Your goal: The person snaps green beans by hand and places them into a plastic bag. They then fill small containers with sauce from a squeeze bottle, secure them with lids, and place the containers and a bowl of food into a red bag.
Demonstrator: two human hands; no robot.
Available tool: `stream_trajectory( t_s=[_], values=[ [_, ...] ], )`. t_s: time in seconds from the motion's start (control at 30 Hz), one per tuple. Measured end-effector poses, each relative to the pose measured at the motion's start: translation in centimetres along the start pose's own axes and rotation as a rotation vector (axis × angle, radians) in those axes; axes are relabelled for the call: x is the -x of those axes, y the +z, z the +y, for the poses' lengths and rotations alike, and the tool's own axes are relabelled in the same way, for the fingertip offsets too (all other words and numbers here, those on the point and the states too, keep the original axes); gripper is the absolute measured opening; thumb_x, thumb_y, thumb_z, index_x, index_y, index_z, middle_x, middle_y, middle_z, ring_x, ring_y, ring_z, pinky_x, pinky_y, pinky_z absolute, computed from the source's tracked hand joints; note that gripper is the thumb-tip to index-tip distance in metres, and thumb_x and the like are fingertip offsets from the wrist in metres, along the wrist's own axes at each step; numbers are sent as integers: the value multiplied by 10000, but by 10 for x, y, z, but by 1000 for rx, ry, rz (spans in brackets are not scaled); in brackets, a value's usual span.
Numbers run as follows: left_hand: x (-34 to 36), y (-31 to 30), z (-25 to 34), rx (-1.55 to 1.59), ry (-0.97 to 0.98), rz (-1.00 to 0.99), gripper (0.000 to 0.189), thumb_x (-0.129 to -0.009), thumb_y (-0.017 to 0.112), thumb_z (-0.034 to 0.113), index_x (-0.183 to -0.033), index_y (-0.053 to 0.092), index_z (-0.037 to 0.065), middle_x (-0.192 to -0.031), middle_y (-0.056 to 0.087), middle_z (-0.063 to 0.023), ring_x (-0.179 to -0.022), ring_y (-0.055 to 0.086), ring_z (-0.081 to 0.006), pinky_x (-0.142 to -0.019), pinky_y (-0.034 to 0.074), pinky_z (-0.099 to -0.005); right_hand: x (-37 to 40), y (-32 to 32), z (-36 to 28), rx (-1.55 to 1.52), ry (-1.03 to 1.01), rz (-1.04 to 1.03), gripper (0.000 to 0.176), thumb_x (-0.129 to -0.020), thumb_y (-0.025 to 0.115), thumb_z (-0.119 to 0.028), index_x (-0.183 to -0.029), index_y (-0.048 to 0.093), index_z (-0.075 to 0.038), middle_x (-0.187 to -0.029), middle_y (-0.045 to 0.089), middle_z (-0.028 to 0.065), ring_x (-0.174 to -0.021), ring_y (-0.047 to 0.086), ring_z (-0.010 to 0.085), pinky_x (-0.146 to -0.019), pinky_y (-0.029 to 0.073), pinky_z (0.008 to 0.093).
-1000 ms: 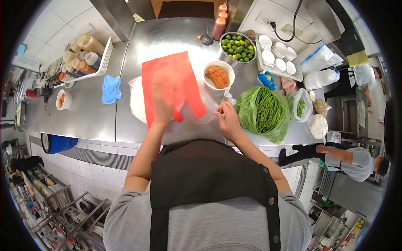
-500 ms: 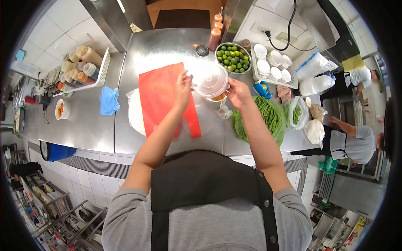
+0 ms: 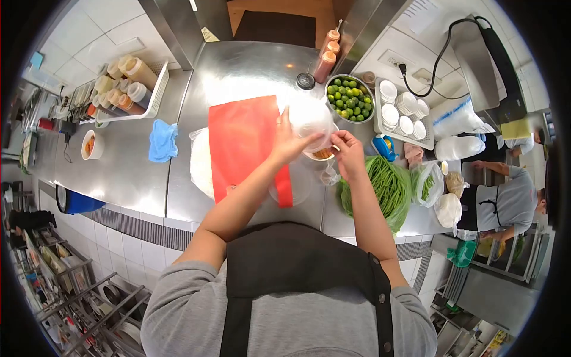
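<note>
A round translucent lid (image 3: pixel 310 119) is held tilted over a bowl of orange-brown food (image 3: pixel 323 153) on the steel counter. My left hand (image 3: pixel 291 137) grips the lid's left and near edge, thumb reaching right. At the right side of the lid and bowl, my right hand (image 3: pixel 348 152) has its fingers pinched at the rim. Beside my left forearm lies a flat red bag (image 3: pixel 242 137), partly over a white plastic bag (image 3: pixel 201 160). A small clear plastic piece (image 3: pixel 329 175) rests just below the bowl.
Limes (image 3: pixel 350 99) fill a metal bowl behind my right hand, near sauce bottles (image 3: pixel 325 66) and a basket of white lids (image 3: pixel 405 104). Green beans (image 3: pixel 386 187) lie by my right forearm. A blue cloth (image 3: pixel 162 141) is at left. Co-workers (image 3: pixel 508 196) stand at far right.
My left hand has moved onto the lid's near edge, and the lid has tilted up. My right hand's fingers have drawn together at the rim. The whole view has shifted slightly.
</note>
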State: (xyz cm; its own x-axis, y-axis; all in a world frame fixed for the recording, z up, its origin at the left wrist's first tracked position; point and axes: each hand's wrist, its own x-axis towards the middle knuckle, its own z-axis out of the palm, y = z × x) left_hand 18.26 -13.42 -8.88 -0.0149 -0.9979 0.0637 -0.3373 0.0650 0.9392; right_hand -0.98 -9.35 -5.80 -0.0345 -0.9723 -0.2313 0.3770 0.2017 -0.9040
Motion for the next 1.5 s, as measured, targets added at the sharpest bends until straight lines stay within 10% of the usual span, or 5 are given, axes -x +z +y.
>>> stream_trajectory(
  t_s=[0.17,0.37,0.77,1.2,1.5],
  values=[
    [5,-32,15,52,36,-198,1514,-550,1002,394,-1585,-35,12,-1509,296,-239,-1420,330,-387,-1166,346,-486,8,38,-16,339,-108,-170,90,-957,674,-113,-936,669,-26,-860,638,-7,-815,605,73,-742,497,238],
    [11,-49,4,353,-62,-274,1449,-582,974,262,-1620,-36,217,-1554,210,-253,-1473,241,-410,-1193,314,-501,16,53,-21,427,-88,-217,57,-958,661,-81,-945,654,-26,-863,632,-17,-795,574,59,-749,464,217],
    [43,-87,-16,563,-333,-598,1280,-731,840,106,-1621,-64,281,-1625,136,-259,-1469,297,-414,-1140,393,-519,-3,-12,7,290,200,63,90,-941,688,-149,-1024,716,-127,-872,618,-71,-811,533,57,-695,374,251],
    [85,-74,17,-858,184,-729,1520,-503,968,340,-1633,-45,255,-1612,97,-336,-1480,149,-563,-1157,243,-676,-15,-69,35,249,253,440,152,-945,676,-225,-1060,669,-125,-932,599,-43,-820,508,102,-666,402,282],
    [11,-4,25,-480,510,-296,1157,-764,803,542,-1635,123,197,-1629,177,-293,-1496,159,-536,-1168,183,-689,-15,-50,20,132,210,376,166,-981,647,-178,-1098,641,-61,-972,633,41,-821,585,158,-706,498,341]
  ],
)
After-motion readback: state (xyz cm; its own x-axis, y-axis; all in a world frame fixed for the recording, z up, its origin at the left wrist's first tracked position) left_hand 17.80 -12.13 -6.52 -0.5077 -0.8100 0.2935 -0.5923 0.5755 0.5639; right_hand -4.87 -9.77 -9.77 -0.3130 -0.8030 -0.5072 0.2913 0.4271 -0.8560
